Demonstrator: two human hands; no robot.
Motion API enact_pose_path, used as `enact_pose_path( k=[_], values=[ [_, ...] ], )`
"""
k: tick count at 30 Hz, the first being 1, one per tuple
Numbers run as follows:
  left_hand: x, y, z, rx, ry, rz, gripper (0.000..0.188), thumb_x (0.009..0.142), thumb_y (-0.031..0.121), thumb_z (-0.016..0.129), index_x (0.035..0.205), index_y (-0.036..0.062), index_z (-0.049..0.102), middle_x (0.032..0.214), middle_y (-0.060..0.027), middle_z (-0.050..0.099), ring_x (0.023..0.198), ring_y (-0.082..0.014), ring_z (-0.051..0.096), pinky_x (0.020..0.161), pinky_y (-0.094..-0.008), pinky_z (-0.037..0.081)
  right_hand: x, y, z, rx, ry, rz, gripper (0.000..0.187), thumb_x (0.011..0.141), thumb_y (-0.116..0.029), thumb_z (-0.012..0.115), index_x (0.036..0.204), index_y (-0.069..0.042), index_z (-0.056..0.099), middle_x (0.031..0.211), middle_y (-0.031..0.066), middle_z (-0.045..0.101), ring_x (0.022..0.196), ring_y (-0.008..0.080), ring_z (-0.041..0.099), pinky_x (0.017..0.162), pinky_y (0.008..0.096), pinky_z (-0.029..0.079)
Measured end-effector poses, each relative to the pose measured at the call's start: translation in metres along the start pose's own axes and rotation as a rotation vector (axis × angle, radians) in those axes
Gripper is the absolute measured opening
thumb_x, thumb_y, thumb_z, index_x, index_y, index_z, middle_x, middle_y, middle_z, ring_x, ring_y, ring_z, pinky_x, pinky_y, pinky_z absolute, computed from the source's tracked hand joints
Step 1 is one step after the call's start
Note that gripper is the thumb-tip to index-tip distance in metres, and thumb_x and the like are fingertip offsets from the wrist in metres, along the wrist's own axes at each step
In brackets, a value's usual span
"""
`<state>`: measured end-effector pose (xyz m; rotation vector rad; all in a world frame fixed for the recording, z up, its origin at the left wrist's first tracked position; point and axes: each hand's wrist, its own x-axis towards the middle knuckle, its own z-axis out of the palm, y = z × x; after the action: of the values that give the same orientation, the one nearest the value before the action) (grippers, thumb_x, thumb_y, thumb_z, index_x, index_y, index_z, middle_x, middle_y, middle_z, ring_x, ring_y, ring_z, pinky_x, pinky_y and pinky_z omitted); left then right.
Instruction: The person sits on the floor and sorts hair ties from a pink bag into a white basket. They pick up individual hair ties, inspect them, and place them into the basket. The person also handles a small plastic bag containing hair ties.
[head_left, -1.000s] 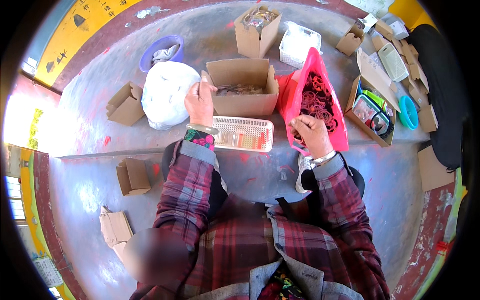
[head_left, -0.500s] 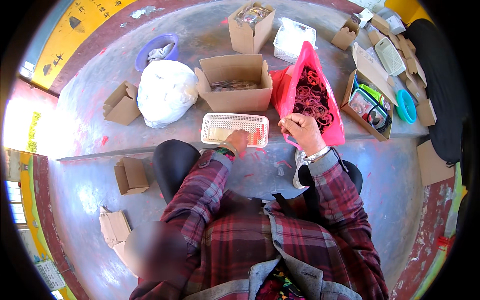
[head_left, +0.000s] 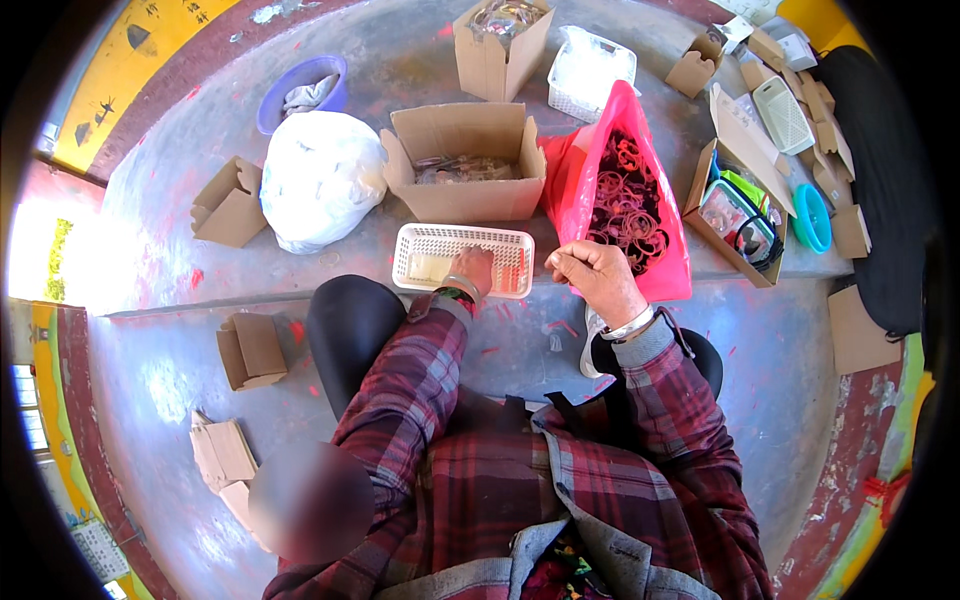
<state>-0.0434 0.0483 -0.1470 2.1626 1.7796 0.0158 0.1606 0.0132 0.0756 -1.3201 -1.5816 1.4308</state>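
Note:
My left hand (head_left: pixel 474 268) reaches down into a white perforated plastic basket (head_left: pixel 408 243), and its fingertips are hidden. Small red strips (head_left: pixel 514 268) lie at the basket's right end, beside that hand. My right hand (head_left: pixel 600 280) is raised just right of the basket, thumb and forefinger pinched together. Whatever the pinch holds, if anything, is too small to make out. Right behind this hand stands a bright pink plastic bag (head_left: pixel 672 262), open, full of dark red and pink ring-like bands (head_left: pixel 628 200).
Beyond the basket is an open cardboard box (head_left: pixel 465 203) with clear-wrapped items. Left of it sit a stuffed white bag (head_left: pixel 325 180) and a purple basin (head_left: pixel 335 75). A box of mixed goods (head_left: pixel 740 225) and a teal basket (head_left: pixel 812 220) stand right. A step edge (head_left: pixel 200 303) crosses the floor.
My left hand has moved slightly farther into the basket. The right hand stays pinched near the pink bag. The whole view has shifted slightly.

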Motion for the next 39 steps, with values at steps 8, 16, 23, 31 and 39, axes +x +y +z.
enact_pose_path(
  k=[8,16,23,31,39],
  values=[
    [0.005,-0.005,0.001,-0.066,0.061,-0.006,0.018,0.073,0.011,0.052,0.087,0.0053,0.062,0.096,-0.0155,0.059,0.099,-0.0317,0.053,0.085,-0.0422,0.044,0.000,0.005,0.000,-0.036,-0.031,-0.043,0.021,0.086,-0.016,0.056,0.080,0.003,0.062,0.064,0.0024,0.059,0.062,0.0055,0.053,0.058,0.0226,0.044],
    [0.002,0.004,-0.007,-0.027,0.001,0.066,0.017,0.077,0.015,0.051,0.086,0.0130,0.065,0.095,-0.0093,0.062,0.100,-0.0274,0.053,0.088,-0.0427,0.039,0.002,0.013,-0.001,-0.039,-0.048,-0.056,0.018,0.085,-0.014,0.056,0.083,0.002,0.064,0.068,0.0033,0.061,0.066,0.0077,0.055,0.060,0.0235,0.044],
    [0.000,0.008,-0.007,0.172,-0.018,0.200,0.023,0.079,0.019,0.050,0.090,0.0200,0.071,0.094,-0.0029,0.063,0.104,-0.0212,0.049,0.091,-0.0396,0.035,0.003,0.015,-0.001,-0.090,-0.075,-0.062,0.018,0.086,-0.013,0.055,0.085,0.003,0.063,0.070,0.0040,0.061,0.066,0.0086,0.056,0.061,0.0236,0.045],
    [0.000,0.011,-0.005,0.015,-0.039,0.057,0.017,0.078,0.018,0.051,0.085,0.0135,0.067,0.090,-0.0066,0.064,0.094,-0.0257,0.055,0.085,-0.0423,0.039,0.004,0.019,-0.001,-0.062,-0.083,-0.094,0.018,0.086,-0.012,0.054,0.085,0.004,0.062,0.071,0.0051,0.061,0.066,0.0092,0.056,0.061,0.0240,0.046],
    [0.003,0.004,-0.001,0.023,-0.047,0.029,0.018,0.076,0.018,0.053,0.080,0.0125,0.069,0.084,-0.0086,0.065,0.093,-0.0261,0.056,0.084,-0.0411,0.040,0.003,0.017,-0.001,-0.100,-0.078,-0.104,0.018,0.086,-0.012,0.054,0.085,0.005,0.062,0.070,0.0050,0.061,0.066,0.0093,0.056,0.061,0.0240,0.046]
  ],
)
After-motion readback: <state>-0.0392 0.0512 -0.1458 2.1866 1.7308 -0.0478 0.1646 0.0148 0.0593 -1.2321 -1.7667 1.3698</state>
